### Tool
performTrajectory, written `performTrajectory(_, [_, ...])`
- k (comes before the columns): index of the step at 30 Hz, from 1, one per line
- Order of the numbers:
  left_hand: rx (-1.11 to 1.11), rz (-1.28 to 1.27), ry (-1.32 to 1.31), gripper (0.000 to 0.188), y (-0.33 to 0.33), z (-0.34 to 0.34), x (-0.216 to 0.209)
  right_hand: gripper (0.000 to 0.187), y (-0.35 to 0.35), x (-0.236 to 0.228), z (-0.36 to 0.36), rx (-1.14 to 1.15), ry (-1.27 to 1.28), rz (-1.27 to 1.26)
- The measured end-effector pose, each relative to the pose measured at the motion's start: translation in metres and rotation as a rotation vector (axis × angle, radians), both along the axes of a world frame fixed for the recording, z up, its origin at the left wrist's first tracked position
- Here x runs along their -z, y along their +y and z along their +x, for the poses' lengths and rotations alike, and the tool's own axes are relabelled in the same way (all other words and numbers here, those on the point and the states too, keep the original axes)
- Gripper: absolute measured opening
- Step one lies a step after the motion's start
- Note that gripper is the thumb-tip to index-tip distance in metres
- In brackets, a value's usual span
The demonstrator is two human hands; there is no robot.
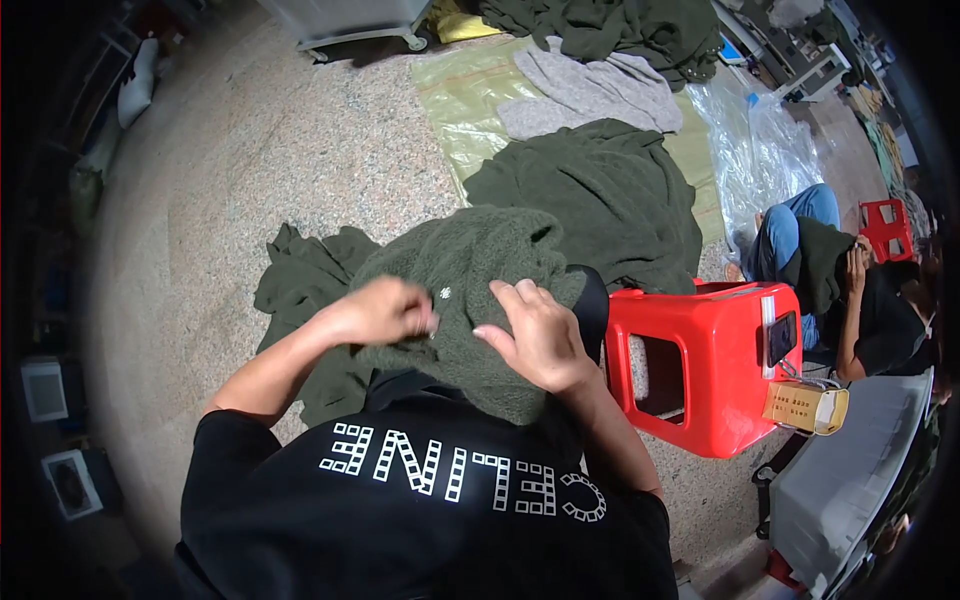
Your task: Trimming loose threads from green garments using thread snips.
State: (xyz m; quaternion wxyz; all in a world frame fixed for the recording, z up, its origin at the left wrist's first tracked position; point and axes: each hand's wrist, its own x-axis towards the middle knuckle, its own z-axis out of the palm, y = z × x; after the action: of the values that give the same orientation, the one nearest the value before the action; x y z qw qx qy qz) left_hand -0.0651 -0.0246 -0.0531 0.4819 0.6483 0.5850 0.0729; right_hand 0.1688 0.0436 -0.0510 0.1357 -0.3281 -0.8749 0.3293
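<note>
A dark green knitted garment (480, 250) is spread over my lap, bunched into soft folds. My left hand (388, 312) is over its left part, fingers curled in and blurred by motion. Whatever those fingers may pinch is too small and smeared to make out. Just beyond them, a small white flower-like piece (445, 293) shows on the knit. My right hand (540, 335) lies on the garment's right side, thumb apart and fingers stretched out flat. More of the green cloth (315, 265) hangs down on the left toward the floor.
A red plastic stool (720, 370) stands close at my right, with a phone (782, 340) and a yellow box (806, 408) at its side. Ahead, a green garment pile (610, 190) and a grey garment (595, 90) lie on yellowish sheeting (455, 110). Another person (850, 290) sits at the right.
</note>
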Motion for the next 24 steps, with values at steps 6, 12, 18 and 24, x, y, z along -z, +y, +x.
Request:
performTrajectory(6, [-0.378, 0.508, -0.037, 0.034, 0.032, 0.028, 0.019, 0.046, -0.01, 0.011, 0.023, -0.139, 0.223, 0.081])
performTrajectory(12, [-0.589, 0.133, -0.199, 0.031, 0.052, 0.008, 0.054, 0.02, -0.016, 0.014, 0.079, 0.159, -0.093, -0.15])
performTrajectory(18, [-0.875, -0.215, -1.468, 0.023, 0.041, -0.001, 0.036, 0.036, -0.022, 0.024, 0.095, 0.094, -0.137, -0.034])
performTrajectory(24, [-0.723, -0.224, -1.458, 0.039, 0.037, 0.03, -0.008, 0.058, -0.005, -0.03, 0.024, 0.249, 0.424, 0.033])
